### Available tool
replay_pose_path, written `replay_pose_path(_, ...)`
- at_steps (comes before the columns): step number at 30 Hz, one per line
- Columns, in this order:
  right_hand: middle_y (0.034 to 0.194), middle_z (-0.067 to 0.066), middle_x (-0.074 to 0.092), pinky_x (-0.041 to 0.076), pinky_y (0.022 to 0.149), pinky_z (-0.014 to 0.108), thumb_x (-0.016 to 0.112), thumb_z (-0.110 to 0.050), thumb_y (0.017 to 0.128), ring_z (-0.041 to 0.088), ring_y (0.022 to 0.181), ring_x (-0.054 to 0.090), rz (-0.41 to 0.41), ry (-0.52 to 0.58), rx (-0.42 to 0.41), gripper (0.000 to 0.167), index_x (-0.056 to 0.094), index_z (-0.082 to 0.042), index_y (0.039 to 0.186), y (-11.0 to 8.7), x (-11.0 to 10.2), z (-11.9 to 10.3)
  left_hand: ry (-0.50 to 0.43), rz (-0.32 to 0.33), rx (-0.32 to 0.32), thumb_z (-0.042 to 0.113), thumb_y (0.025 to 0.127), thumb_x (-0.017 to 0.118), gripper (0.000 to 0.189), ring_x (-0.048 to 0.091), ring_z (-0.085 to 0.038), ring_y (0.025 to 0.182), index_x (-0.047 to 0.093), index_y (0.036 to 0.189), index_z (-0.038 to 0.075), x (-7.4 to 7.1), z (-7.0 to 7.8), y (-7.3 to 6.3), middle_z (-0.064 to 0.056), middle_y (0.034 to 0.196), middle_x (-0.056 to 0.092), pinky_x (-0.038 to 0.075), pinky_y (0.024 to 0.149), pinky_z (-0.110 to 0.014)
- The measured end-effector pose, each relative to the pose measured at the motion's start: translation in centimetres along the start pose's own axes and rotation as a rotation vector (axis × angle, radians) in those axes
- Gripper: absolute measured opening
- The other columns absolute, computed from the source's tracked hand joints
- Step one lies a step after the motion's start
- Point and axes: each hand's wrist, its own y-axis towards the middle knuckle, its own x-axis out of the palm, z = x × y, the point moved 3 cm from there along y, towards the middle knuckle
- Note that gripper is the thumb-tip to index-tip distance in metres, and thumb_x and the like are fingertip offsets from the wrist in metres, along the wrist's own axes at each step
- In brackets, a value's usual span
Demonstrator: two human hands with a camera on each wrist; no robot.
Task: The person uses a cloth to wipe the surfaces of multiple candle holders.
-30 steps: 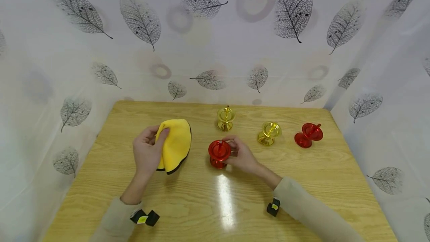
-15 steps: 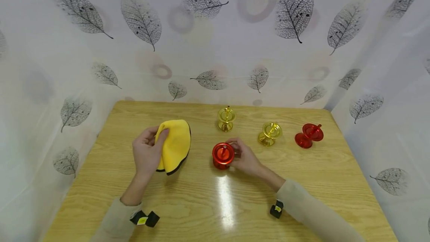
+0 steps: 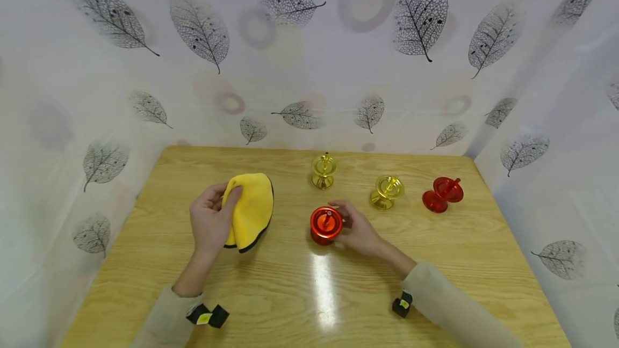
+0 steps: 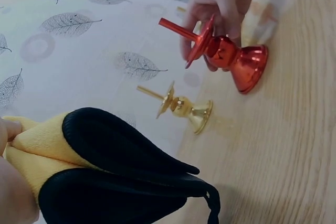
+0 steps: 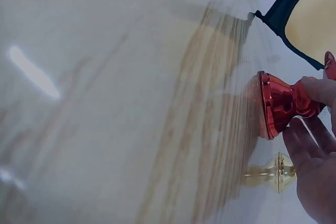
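Note:
My left hand (image 3: 211,218) pinches a folded yellow cloth (image 3: 252,205) with black edging, held up over the left part of the table. In the left wrist view the black trim of the cloth (image 4: 121,166) faces the camera. My right hand (image 3: 359,232) grips a shiny red candle holder (image 3: 325,226) from its right side, at mid-table. Thumb and fingers wrap its narrow waist, as the right wrist view shows on the red holder (image 5: 281,100). Its dish and thin central stem point up, with the flared base at the wood.
Behind the red holder stands a gold candle holder (image 3: 323,172). Another gold candle holder (image 3: 387,192) is right of it, and a second red candle holder (image 3: 442,194) stands farther right. A leaf-patterned curtain (image 3: 300,85) surrounds the wooden table (image 3: 271,294).
My right hand has moved slightly right with the red candle holder, whose dish has turned to face the head camera more squarely. The left hand and cloth stay nearly where they were.

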Motion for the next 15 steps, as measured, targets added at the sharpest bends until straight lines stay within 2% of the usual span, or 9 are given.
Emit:
replay_pose_path(3, 0.138, 0.024, 0.065, 0.059, 0.108, 0.045, 0.087, 0.002, 0.081, 0.040, 0.126, 0.065, -0.003, -0.021, 0.014, 0.089, 0.040, -0.001, 0.156, -0.4, -0.3, -0.1, 0.002, -0.005, 0.001, 0.005, 0.096, 0.077, 0.018, 0.074, 0.002, 0.067, 0.074, 0.103, -0.012, 0.0, 0.0, 0.0, 0.021, 0.082, 0.076, 0.061, 0.056, -0.016)
replay_pose_path(8, 0.142, 0.022, 0.064, 0.058, 0.107, 0.056, 0.092, -0.007, 0.079, 0.042, 0.128, 0.064, -0.010, -0.072, -0.004, 0.092, 0.041, -0.002, 0.157, -1.4, -1.6, -0.5, 0.006, -0.001, 0.003, 0.005, 0.095, 0.077, 0.019, 0.074, 0.003, 0.066, 0.074, 0.103, -0.012, -0.1, 0.0, -0.1, 0.021, 0.082, 0.076, 0.060, 0.056, -0.016)
replay_pose_path(11, 0.145, 0.021, 0.063, 0.057, 0.108, 0.057, 0.092, -0.006, 0.079, 0.043, 0.132, 0.062, -0.028, -0.080, -0.055, 0.093, 0.042, -0.003, 0.157, -1.8, -2.4, -0.7, 0.009, 0.001, 0.000, 0.005, 0.096, 0.077, 0.019, 0.074, 0.003, 0.067, 0.074, 0.103, -0.013, -0.2, 0.1, -0.1, 0.022, 0.082, 0.075, 0.061, 0.057, -0.016)
replay_pose_path(15, 0.150, 0.021, 0.059, 0.055, 0.112, 0.054, 0.091, -0.006, 0.081, 0.040, 0.138, 0.058, -0.035, -0.059, -0.117, 0.092, 0.042, -0.009, 0.158, -1.6, -3.5, -1.3, 0.009, 0.002, 0.006, 0.004, 0.096, 0.077, 0.019, 0.073, 0.003, 0.066, 0.074, 0.102, -0.013, -0.3, 0.1, -0.1, 0.022, 0.081, 0.075, 0.060, 0.056, -0.015)
